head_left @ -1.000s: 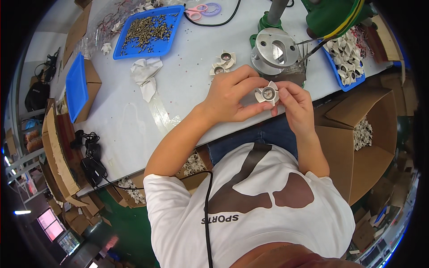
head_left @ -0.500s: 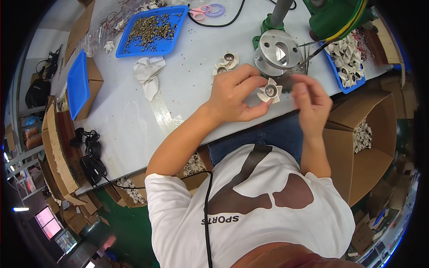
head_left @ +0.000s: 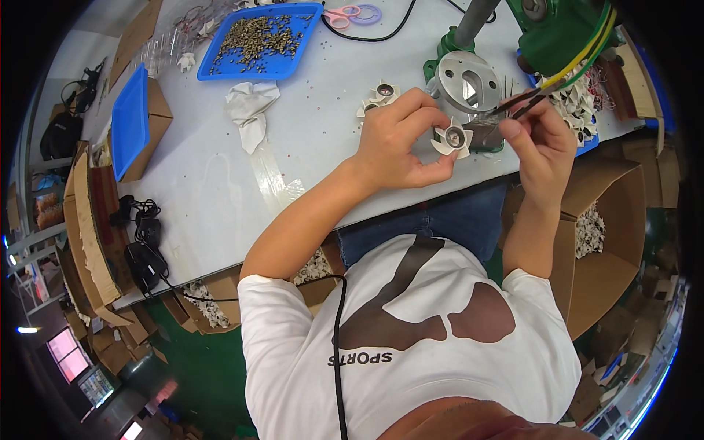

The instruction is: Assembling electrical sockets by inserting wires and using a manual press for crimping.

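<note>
Between the thumb and fingers of my left hand (head_left: 407,139) is a small white fan wheel (head_left: 455,137), its round metal-lined hub facing up. My right hand (head_left: 546,147) is closed, thumb and fingertips at a dark two-pronged piece (head_left: 506,110) below the yellow-green wire; its kind is unclear. Right behind the fan wheel stands a round metal fixture (head_left: 468,82) with holes, on a green machine (head_left: 446,45). Two more white fan wheels (head_left: 384,92) lie on the table just beyond my left hand, one partly covered by it.
A blue tray (head_left: 284,72) of small brassy parts stands back left, near pink scissors (head_left: 342,16). A crumpled white cloth (head_left: 251,110) lies left of my arm. White fan wheels fill a tray (head_left: 579,110) at right. An open carton (head_left: 612,213) sits below the table edge.
The view has shifted slightly. My right hand has risen right and closed at the dark two-pronged piece, which now hangs lower. My left hand keeps the fan wheel, now closer to the fixture.
</note>
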Motion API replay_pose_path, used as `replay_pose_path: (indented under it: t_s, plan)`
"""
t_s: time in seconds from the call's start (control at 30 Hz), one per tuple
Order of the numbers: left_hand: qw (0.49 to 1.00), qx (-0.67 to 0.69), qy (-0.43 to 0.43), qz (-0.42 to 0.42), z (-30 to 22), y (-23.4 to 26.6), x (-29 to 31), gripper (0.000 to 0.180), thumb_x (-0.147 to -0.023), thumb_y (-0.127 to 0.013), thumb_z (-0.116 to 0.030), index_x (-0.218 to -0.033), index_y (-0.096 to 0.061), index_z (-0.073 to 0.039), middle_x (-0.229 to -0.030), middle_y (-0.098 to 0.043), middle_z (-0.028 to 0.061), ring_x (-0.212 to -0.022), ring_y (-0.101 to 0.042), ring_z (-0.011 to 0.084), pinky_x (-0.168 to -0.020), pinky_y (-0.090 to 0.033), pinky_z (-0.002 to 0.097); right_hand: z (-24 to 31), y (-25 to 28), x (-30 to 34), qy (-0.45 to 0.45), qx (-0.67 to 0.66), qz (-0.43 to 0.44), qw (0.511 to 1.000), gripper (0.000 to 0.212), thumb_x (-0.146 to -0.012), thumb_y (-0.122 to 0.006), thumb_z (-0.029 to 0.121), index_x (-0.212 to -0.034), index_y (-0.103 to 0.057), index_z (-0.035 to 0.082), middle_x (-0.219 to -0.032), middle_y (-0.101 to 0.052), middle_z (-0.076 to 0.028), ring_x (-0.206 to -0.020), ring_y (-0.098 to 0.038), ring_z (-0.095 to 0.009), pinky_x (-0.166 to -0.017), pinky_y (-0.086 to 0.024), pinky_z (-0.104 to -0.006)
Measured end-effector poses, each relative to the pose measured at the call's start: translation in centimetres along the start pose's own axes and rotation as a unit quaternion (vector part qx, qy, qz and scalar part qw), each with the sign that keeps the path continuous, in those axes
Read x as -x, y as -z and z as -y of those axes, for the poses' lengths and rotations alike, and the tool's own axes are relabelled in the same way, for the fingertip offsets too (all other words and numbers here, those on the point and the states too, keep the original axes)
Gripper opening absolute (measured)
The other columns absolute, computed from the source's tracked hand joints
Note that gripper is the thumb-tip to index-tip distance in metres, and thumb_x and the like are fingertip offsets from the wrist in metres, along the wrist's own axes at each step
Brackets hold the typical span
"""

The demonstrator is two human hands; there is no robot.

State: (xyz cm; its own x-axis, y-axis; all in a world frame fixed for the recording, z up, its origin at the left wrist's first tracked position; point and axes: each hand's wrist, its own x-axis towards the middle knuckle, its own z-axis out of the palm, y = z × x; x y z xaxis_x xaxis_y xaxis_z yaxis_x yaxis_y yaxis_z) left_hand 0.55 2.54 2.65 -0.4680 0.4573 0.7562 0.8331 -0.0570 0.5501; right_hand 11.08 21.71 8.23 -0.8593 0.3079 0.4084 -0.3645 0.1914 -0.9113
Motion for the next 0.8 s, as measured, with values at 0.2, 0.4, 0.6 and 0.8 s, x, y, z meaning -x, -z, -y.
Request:
replay_pose_path:
  t_s: [0.2, 0.4, 0.6, 0.8]
  plan:
    - [1.000, 0.009, -0.001, -0.014, -0.6, -0.2, -0.5, 0.033, -0.059, -0.081, -0.018, -0.088, -0.070, -0.007, -0.087, -0.062, 0.0023, -0.063, -0.050, 0.0152, -0.055, -0.041, 0.0258, -0.4, -1.9, 0.0, 0.039, -0.023, 0.034, 0.998, 0.016, -0.083, -0.078, -0.004, -0.094, -0.066, -0.003, -0.081, -0.060, 0.000, -0.065, -0.040, -0.007, -0.060, -0.034, -0.0180]
    - [1.000, 0.005, -0.008, -0.017, -0.8, 0.0, -0.5, 0.033, -0.059, -0.082, -0.018, -0.087, -0.070, -0.007, -0.086, -0.062, 0.0021, -0.063, -0.051, 0.0150, -0.055, -0.042, 0.0255, -1.0, -1.9, 0.1, 0.066, -0.012, 0.036, 0.997, 0.014, -0.083, -0.078, -0.005, -0.089, -0.065, -0.003, -0.080, -0.059, -0.001, -0.064, -0.038, -0.008, -0.059, -0.031, -0.0193]
    - [1.000, 0.021, 0.000, -0.020, -0.8, -0.1, -0.5, 0.032, -0.059, -0.082, -0.018, -0.086, -0.070, -0.007, -0.086, -0.062, 0.0025, -0.064, -0.052, 0.0149, -0.055, -0.042, 0.0252, -1.6, -1.9, 0.2, 0.097, -0.004, 0.031, 0.995, 0.014, -0.083, -0.078, -0.005, -0.087, -0.065, -0.003, -0.080, -0.059, -0.002, -0.063, -0.037, -0.009, -0.058, -0.030, -0.0199]
    - [0.998, 0.061, 0.027, -0.022, -1.1, 0.1, -0.7, 0.031, -0.061, -0.082, -0.016, -0.088, -0.070, -0.006, -0.086, -0.062, 0.0020, -0.062, -0.048, 0.0129, -0.054, -0.040, 0.0244, -1.9, -2.3, 0.0, 0.094, -0.005, 0.029, 0.995, 0.014, -0.084, -0.078, -0.004, -0.087, -0.065, -0.003, -0.079, -0.059, -0.001, -0.063, -0.037, -0.009, -0.058, -0.030, -0.0200]
